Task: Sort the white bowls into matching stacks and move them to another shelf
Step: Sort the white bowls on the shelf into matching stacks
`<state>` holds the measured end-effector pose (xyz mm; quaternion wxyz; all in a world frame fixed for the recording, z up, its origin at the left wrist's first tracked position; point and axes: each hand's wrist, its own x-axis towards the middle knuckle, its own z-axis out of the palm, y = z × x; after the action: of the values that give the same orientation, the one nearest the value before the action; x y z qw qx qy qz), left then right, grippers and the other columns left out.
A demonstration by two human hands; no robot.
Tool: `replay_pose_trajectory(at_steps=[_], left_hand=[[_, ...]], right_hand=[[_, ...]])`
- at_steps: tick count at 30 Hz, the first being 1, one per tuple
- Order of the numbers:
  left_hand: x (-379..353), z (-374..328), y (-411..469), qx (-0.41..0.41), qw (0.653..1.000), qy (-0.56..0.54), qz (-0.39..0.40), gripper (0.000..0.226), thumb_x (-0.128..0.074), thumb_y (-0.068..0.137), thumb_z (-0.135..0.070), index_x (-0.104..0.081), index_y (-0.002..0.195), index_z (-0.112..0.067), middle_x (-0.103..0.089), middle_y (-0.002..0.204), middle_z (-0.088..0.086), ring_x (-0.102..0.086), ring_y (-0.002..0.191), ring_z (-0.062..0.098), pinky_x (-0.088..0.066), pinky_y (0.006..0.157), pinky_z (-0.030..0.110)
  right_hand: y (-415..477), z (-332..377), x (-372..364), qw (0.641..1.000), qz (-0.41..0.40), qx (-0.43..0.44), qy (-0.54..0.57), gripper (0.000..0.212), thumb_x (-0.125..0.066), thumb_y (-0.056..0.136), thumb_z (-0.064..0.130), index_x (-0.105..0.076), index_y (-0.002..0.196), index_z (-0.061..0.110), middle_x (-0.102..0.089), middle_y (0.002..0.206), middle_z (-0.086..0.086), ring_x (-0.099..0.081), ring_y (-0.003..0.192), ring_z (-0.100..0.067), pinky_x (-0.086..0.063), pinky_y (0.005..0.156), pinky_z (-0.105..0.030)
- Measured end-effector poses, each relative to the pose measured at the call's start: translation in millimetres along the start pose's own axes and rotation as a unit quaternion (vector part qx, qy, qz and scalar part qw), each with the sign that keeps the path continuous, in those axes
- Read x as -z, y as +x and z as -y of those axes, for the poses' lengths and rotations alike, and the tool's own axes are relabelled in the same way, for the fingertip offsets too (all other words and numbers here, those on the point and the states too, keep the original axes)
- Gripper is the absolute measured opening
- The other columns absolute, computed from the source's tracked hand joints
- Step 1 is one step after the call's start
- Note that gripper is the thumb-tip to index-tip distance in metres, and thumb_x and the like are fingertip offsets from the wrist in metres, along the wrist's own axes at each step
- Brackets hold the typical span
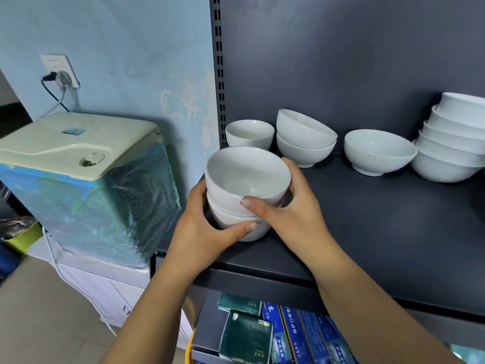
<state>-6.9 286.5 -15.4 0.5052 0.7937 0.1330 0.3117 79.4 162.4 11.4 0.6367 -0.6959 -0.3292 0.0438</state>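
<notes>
Two small white bowls nested as one stack [244,185] are at the front left corner of the dark grey shelf [367,219]. My left hand [207,224] grips the lower bowl from the left, thumb across its front. My right hand [291,206] wraps the upper bowl from the right. Behind stand a single small bowl [249,134], a tilted pair of bowls [304,137], one wider bowl [378,151] and a tall leaning stack of several wide bowls [454,143] at the right edge.
A plastic-wrapped machine with a cream lid [78,164] stands left of the shelf, against a blue wall with a socket [61,72]. The slotted shelf upright [219,74] rises at the back left. Green and blue boxes [275,334] fill the shelf below.
</notes>
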Motion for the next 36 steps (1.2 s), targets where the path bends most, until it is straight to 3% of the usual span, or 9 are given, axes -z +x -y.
replay_pose_trajectory(at_steps=[3, 10, 14, 18, 23, 26, 29, 32, 36], left_hand=[[-2.0, -2.4, 1.1, 0.000, 1.000, 0.005, 0.010, 0.101, -0.071, 0.039, -0.061, -0.034, 0.128, -0.035, -0.044, 0.121, -0.031, -0.044, 0.112, -0.015, -0.037, 0.084, 0.000], [-25.3, -11.7, 12.2, 0.017, 0.998, 0.005, 0.054, 0.098, -0.071, 0.037, -0.062, -0.028, 0.122, -0.038, -0.043, 0.111, -0.035, -0.049, 0.110, -0.006, -0.041, 0.089, 0.015], [-41.2, -20.3, 24.1, 0.029, 0.995, 0.016, 0.090, 0.100, -0.075, 0.037, -0.064, -0.023, 0.116, -0.035, -0.040, 0.110, -0.031, -0.049, 0.109, 0.000, -0.041, 0.089, 0.019], [-56.9, -27.4, 38.6, 0.025, 0.991, 0.032, 0.124, 0.089, -0.082, 0.058, -0.039, -0.020, 0.120, -0.025, -0.037, 0.114, -0.022, -0.044, 0.112, 0.003, -0.037, 0.089, 0.017], [-34.5, -19.3, 61.5, 0.006, 0.970, 0.033, 0.241, 0.087, -0.076, 0.045, -0.059, -0.025, 0.110, -0.033, -0.036, 0.120, -0.028, -0.044, 0.118, -0.003, -0.040, 0.102, 0.026], [-13.8, -21.6, 91.2, -0.013, 0.991, -0.043, 0.129, 0.058, -0.073, 0.070, -0.041, -0.035, 0.111, -0.027, -0.046, 0.121, -0.012, -0.044, 0.116, 0.003, -0.038, 0.091, 0.010], [-11.3, -12.8, 134.3, 0.006, 1.000, 0.025, -0.007, 0.031, -0.060, 0.088, -0.023, -0.045, 0.115, -0.024, -0.047, 0.116, -0.010, -0.044, 0.116, 0.009, -0.035, 0.076, 0.001], [-25.7, 4.9, 161.2, 0.041, 0.996, 0.083, -0.001, 0.048, -0.062, 0.086, -0.029, -0.043, 0.130, -0.020, -0.044, 0.131, -0.002, -0.040, 0.107, 0.009, -0.031, 0.085, 0.015], [-41.8, 20.4, 174.7, 0.069, 0.994, 0.074, 0.041, 0.050, -0.072, 0.076, -0.035, -0.050, 0.119, -0.023, -0.048, 0.119, 0.001, -0.048, 0.109, 0.019, -0.039, 0.091, 0.023]], right_hand=[[-0.7, 1.3, 4.1, 0.999, 0.010, 0.001, 0.033, 0.067, -0.079, 0.052, 0.036, -0.051, 0.113, 0.032, -0.062, 0.106, 0.019, -0.057, 0.103, 0.003, -0.046, 0.082, -0.015], [2.6, -2.2, 32.3, 1.000, 0.020, -0.007, 0.022, 0.060, -0.079, 0.066, 0.024, -0.044, 0.112, 0.037, -0.056, 0.105, 0.027, -0.052, 0.096, 0.018, -0.041, 0.076, -0.001], [9.4, -4.5, 57.0, 0.998, 0.046, -0.007, -0.030, 0.063, -0.076, 0.068, 0.037, -0.038, 0.118, 0.036, -0.051, 0.109, 0.029, -0.048, 0.095, 0.024, -0.038, 0.075, 0.003], [19.9, -11.3, 72.2, 0.998, 0.047, 0.005, -0.052, 0.073, -0.072, 0.058, 0.047, -0.035, 0.119, 0.034, -0.049, 0.112, 0.028, -0.046, 0.095, 0.025, -0.036, 0.076, 0.003], [30.1, -22.1, 74.8, 0.998, 0.043, 0.010, 0.042, 0.085, -0.071, 0.046, 0.045, -0.034, 0.121, 0.031, -0.049, 0.115, 0.024, -0.050, 0.098, 0.021, -0.038, 0.078, 0.000], [34.1, -27.9, 74.8, 0.996, 0.067, 0.005, 0.051, 0.102, -0.082, 0.031, 0.057, -0.035, 0.118, 0.035, -0.052, 0.113, 0.029, -0.050, 0.102, 0.019, -0.039, 0.080, -0.001], [34.1, -31.3, 77.9, 0.994, 0.090, -0.026, 0.053, 0.106, -0.083, 0.026, 0.056, -0.034, 0.118, 0.037, -0.047, 0.118, 0.026, -0.048, 0.100, 0.023, -0.039, 0.078, 0.000], [34.5, -34.9, 80.6, 0.993, 0.093, -0.046, 0.056, 0.086, -0.076, 0.034, 0.042, -0.038, 0.111, 0.039, -0.048, 0.116, 0.025, -0.049, 0.096, 0.025, -0.040, 0.074, 0.001], [38.4, -41.2, 82.1, 0.995, 0.076, -0.053, 0.033, 0.096, -0.080, 0.030, 0.049, -0.039, 0.117, 0.041, -0.054, 0.122, 0.019, -0.051, 0.110, 0.010, -0.044, 0.083, -0.008]])
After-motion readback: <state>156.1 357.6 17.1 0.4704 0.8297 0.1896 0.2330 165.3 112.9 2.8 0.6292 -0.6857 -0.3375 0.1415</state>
